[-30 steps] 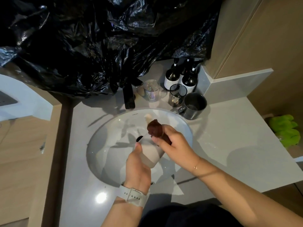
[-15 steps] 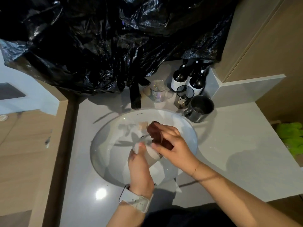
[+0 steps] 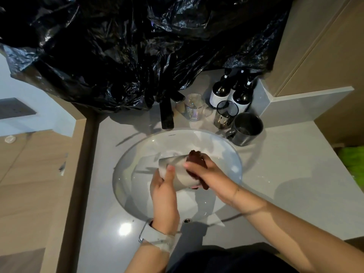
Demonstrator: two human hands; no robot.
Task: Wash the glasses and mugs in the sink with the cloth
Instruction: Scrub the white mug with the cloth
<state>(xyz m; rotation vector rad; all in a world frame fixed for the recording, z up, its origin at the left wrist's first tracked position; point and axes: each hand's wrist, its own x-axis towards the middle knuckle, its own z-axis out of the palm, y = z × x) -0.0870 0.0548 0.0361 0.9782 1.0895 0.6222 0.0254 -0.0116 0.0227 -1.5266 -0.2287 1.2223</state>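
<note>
Frosted white and lying on its side, the cup [image 3: 178, 170] is held over the middle of the round white sink [image 3: 126, 186], its open mouth turned toward the faucet side. The left hand [image 3: 164, 196] grips the cup from the near side, thumb laid across its wall and fingers curled under it, a pale watch [image 3: 155, 237] strapped on the wrist. The right hand [image 3: 208, 174] clutches a dark reddish-brown cloth [image 3: 197, 157] and presses it against the cup's right side, fingers wrapped around the wad. Along the back edge of the grey counter [image 3: 285, 174], behind the sink, stands a black faucet [image 3: 167, 115]; just right of it is a clear iridescent glass [image 3: 194, 109], then a dark-rimmed smoky glass [image 3: 225, 115], and touching or nearly touching that, a dark metal mug [image 3: 246, 129] with its handle pointing toward the sink. Three dark pump bottles [image 3: 239, 93] with white labels crowd the back right corner, just behind the smoky glass. Crumpled black plastic sheeting [image 3: 128, 46] hangs over the wall above the faucet. Something bright green [image 3: 352, 160] shows at the counter's right edge, too cut off to identify.
</note>
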